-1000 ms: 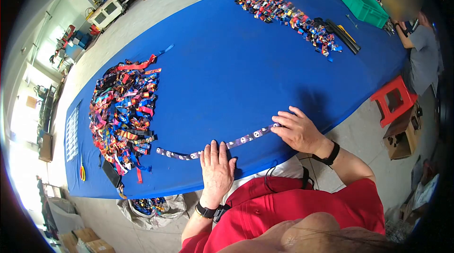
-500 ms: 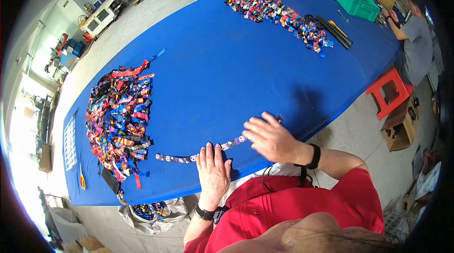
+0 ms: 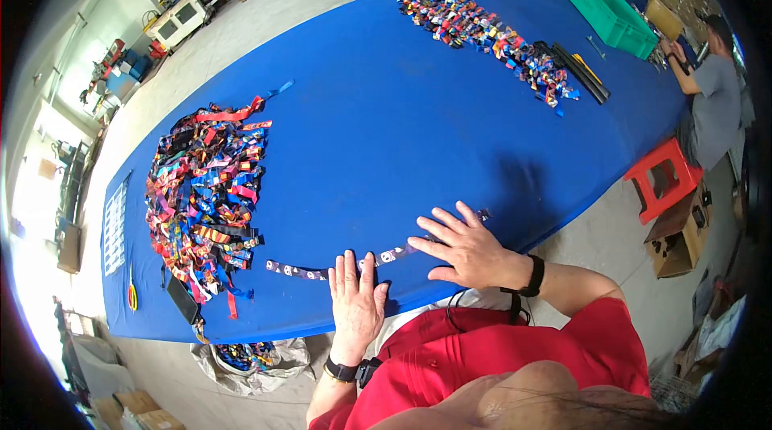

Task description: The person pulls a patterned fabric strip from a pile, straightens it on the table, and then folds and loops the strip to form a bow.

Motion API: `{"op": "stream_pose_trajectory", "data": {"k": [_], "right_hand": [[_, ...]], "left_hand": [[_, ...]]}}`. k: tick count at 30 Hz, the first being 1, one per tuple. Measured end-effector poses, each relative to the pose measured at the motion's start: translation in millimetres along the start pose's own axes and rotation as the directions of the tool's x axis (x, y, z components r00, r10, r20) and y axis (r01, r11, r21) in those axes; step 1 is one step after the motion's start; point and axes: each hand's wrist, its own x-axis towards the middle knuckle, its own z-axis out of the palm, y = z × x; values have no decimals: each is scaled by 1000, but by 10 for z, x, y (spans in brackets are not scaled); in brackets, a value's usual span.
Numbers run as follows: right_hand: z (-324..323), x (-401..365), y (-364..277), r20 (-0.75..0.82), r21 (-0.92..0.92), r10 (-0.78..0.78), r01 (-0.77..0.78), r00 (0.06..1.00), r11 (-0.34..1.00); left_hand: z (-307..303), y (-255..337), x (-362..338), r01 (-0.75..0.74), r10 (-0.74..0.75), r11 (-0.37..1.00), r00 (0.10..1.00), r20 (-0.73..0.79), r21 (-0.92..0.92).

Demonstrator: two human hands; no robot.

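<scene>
Patterned strap lies stretched flat along the near edge of the blue table, low in the centre of the frame, pinned under both of a red-shirted person's hands. Left hand presses palm down on the strap's middle, fingers straight and close together, gripping nothing; right hand, just to its right, rests flat on the strap with fingers spread wide, likewise not closed around it. The strap's free end runs left toward a large heap of multicoloured ribbons at centre left of the frame, stopping just short of it. Below the table edge at lower left, an open bag holds more ribbons. Yellow-handled scissors lie near the table's left end. Farther off, at upper centre, a second band of sorted ribbons stretches diagonally, with black strips beside it and a green bin beyond. At the upper right, a co-worker in grey sits at the table's far end, near a red stool.
</scene>
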Motion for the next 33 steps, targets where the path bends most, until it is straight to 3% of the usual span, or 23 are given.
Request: {"op": "stream_pose_trajectory", "data": {"k": [14,18,23,33], "right_hand": [[-180,-114,241,76,-146,152,-140,985,979],[-169,-94,263,52,-125,157,-150,986,981],[-192,-166,309,-92,-45,172,-176,981,983],[-254,-290,414,-177,-173,101,-132,979,976]], "left_hand": [[-81,-566,-204,258,-254,961,966,-59,97],[-124,-578,-205,284,-282,954,959,-37,100],[-98,-561,-227,299,-293,949,954,-69,102],[-67,-505,-240,310,-299,942,949,-100,130]]}}
